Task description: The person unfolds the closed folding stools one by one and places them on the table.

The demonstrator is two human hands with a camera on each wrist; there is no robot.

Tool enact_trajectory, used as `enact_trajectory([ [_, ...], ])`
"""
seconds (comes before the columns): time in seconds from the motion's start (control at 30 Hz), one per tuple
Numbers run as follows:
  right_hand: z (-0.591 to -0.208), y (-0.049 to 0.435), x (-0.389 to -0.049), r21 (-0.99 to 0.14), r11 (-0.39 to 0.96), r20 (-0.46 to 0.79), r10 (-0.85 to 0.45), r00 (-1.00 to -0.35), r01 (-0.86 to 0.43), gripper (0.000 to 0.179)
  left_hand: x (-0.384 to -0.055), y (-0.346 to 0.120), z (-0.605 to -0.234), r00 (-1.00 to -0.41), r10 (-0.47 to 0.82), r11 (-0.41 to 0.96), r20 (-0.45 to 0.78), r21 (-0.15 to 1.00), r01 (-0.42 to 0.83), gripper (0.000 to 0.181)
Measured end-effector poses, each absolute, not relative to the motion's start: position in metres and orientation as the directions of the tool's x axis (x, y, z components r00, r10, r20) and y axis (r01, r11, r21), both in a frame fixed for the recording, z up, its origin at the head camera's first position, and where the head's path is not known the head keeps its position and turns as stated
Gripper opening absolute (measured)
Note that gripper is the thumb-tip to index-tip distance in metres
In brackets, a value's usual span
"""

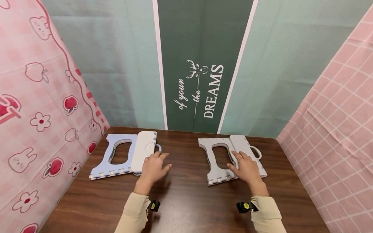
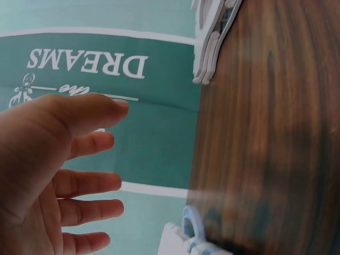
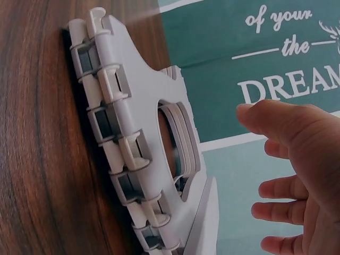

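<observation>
Two folding step stools lie folded flat on a brown wooden table. The blue-and-white folding stool [image 1: 142,152] is on the left, with a small blue carry handle [image 1: 158,147] on its right edge. My left hand [image 1: 154,168] hovers by its white panel, fingers spread and holding nothing. On the right lies the grey-white folding stool [image 1: 217,161], its white loop handle [image 1: 256,152] pointing right. Over its panel my right hand [image 1: 246,166] is held with fingers extended, empty. In the right wrist view, hinge knuckles line the near edge of the grey-white stool [image 3: 138,95], apart from the fingers.
The wooden table [image 1: 186,200] ends at a green backdrop curtain [image 1: 201,38] with white lettering. A pink fruit-and-bunny cloth [image 1: 38,97] hangs at the left, a pink checked cloth [image 1: 338,113] at the right. Dark straps with camera mounts [image 1: 246,207] sit at both wrists.
</observation>
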State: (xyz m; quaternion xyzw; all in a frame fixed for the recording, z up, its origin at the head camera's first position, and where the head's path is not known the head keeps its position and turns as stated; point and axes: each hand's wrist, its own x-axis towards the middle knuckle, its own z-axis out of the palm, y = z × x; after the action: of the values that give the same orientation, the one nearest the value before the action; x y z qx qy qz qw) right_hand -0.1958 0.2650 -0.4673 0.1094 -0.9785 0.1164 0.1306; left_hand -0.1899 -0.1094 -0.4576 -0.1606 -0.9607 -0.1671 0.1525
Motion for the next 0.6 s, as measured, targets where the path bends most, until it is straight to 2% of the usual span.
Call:
enact_trajectory([
  [0.3,-0.471,0.277,-0.197,-0.223,0.948,0.248,-0.169,-0.954,-0.226,0.068,-0.194,-0.093,-0.473,-0.882,0.305,0.877,0.358,0.255,0.407,0.046],
  [0.5,-0.477,0.285,-0.197,-0.218,0.949,0.244,-0.174,-0.954,-0.228,0.067,-0.197,-0.081,-0.483,-0.834,0.357,0.848,0.42,0.228,0.478,0.044],
  [0.6,-0.48,0.289,-0.196,-0.218,0.95,0.238,-0.17,-0.956,-0.223,0.067,-0.197,-0.074,-0.487,-0.837,0.371,0.838,0.402,0.245,0.488,0.045],
])
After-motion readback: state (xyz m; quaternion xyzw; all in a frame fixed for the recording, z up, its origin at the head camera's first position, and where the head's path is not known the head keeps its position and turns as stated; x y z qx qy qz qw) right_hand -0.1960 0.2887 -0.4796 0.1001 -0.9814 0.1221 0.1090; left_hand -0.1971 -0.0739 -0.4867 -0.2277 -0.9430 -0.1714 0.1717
